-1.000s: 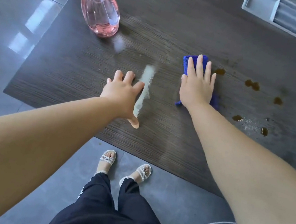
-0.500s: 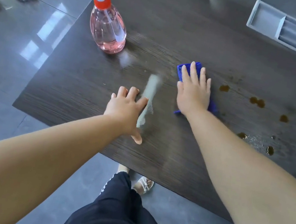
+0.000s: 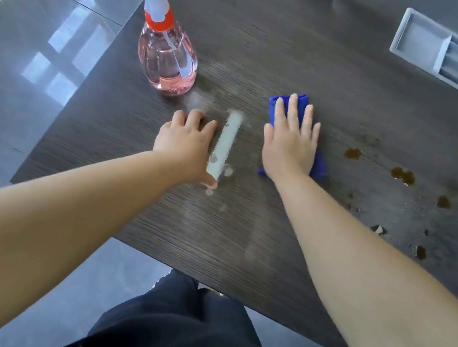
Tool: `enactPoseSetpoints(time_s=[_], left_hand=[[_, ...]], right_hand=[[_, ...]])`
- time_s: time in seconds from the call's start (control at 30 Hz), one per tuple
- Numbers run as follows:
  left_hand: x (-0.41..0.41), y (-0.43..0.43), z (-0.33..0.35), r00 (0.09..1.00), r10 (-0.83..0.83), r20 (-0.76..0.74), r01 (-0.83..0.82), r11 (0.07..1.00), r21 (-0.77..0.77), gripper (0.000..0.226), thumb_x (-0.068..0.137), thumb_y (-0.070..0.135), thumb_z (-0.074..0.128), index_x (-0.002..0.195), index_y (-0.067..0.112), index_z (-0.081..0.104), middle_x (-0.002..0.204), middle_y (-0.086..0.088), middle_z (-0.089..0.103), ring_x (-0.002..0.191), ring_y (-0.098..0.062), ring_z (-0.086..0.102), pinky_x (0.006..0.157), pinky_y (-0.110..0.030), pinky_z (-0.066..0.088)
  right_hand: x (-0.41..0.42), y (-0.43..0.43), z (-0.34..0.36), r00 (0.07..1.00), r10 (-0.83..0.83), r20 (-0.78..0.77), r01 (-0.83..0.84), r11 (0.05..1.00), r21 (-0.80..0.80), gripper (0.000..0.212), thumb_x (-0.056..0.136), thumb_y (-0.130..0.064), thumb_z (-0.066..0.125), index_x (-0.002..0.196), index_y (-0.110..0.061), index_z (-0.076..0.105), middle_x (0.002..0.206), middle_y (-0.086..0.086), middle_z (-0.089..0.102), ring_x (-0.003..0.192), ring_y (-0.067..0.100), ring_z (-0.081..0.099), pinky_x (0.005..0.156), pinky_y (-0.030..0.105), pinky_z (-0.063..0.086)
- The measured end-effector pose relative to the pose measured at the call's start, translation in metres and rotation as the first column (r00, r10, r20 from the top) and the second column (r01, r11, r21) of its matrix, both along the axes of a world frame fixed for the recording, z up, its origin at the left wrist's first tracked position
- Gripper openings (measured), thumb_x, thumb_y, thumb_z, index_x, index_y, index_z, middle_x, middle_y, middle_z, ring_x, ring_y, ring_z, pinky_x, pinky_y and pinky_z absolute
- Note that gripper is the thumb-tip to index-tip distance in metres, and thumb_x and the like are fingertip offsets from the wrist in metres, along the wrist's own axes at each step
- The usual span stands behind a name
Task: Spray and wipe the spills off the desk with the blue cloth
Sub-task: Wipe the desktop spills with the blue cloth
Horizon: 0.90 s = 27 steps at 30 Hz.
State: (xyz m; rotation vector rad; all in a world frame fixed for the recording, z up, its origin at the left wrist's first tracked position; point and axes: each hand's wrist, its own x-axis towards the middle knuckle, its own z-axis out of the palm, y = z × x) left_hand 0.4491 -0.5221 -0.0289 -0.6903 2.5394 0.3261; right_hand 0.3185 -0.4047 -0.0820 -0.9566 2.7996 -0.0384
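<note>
floor: shiny grey tiles off to the left, window light bouncing off them
table: dark wood-grain top, fills most of the view
spray bottle: clear with pink liquid inside, orange collar, white neck; stands upright right by the table's left edge
left hand: palm down on the table just this side of the bottle, fingers a bit bent, grip has hold of nothing
pale streak: whitish stripe on the table between the two hands, honestly can't tell what it is
blue cloth: lying about mid-table, mostly hidden under the right hand, bits sticking out past the fingertips and down by the wrist
right hand: flat on top of the cloth, fingers straight and a little spread, grip wide open, just pressing down
spills: brown blobs scattered right of the cloth, running toward the table's right edge, none touching the cloth
tray: light grey with compartments, up by the table's far right corner
</note>
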Motion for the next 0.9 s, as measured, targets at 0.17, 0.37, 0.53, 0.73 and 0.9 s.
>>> enactPoseSetpoints(time_s=[0.17,0.37,0.53,0.73,0.9], left_hand=[[0.000,-0.001,-0.005,0.999,-0.041,0.022,0.041,0.999,-0.027,0.115,0.056,0.066,0.076,0.146,0.020,0.020,0.145,-0.005,0.023,0.128,-0.031,0.027,0.102,-0.040,0.035],[-0.008,0.000,-0.003,0.995,-0.050,0.083,0.051,0.999,-0.015,0.117,0.056,0.064,0.077,0.146,0.017,0.019,0.140,-0.007,0.024,0.126,-0.032,0.027,0.102,-0.042,0.037],[-0.009,-0.001,-0.001,0.995,-0.056,0.088,0.056,0.998,0.002,0.114,0.057,0.063,0.077,0.144,0.015,0.021,0.138,-0.007,0.025,0.125,-0.032,0.027,0.103,-0.045,0.037],[-0.010,-0.002,-0.001,0.994,-0.080,0.078,0.080,0.997,0.001,0.111,0.058,0.063,0.076,0.141,0.014,0.023,0.135,-0.007,0.027,0.124,-0.032,0.028,0.103,-0.047,0.037],[-0.010,-0.002,-0.002,0.995,-0.072,0.072,0.071,0.997,0.010,0.109,0.057,0.063,0.076,0.140,0.013,0.025,0.135,-0.008,0.027,0.124,-0.031,0.027,0.103,-0.049,0.036]], right_hand=[[0.009,0.048,0.004,0.814,0.580,-0.004,-0.580,0.814,0.039,0.050,0.097,-0.032,0.028,0.144,-0.018,0.038,0.153,0.005,0.032,0.139,0.034,0.031,0.110,0.052,0.027],[-0.053,-0.015,0.001,0.995,0.099,0.015,-0.100,0.995,0.029,0.051,0.102,-0.030,0.027,0.151,-0.023,0.015,0.160,-0.001,0.006,0.146,0.029,0.005,0.116,0.048,0.009],[-0.016,-0.034,0.001,0.974,0.225,-0.003,-0.224,0.974,0.033,0.054,0.101,-0.035,0.028,0.151,-0.021,0.013,0.160,0.002,0.005,0.146,0.030,0.006,0.117,0.048,0.009],[-0.037,0.018,0.001,0.824,0.567,-0.019,-0.566,0.824,0.016,0.050,0.093,-0.031,0.031,0.139,-0.017,0.046,0.147,0.007,0.041,0.134,0.037,0.039,0.105,0.056,0.031],[-0.066,-0.055,-0.003,0.999,-0.033,-0.014,0.033,0.999,-0.010,0.051,0.102,-0.035,0.025,0.151,-0.026,0.013,0.160,-0.003,0.004,0.146,0.027,0.003,0.117,0.046,0.006]])
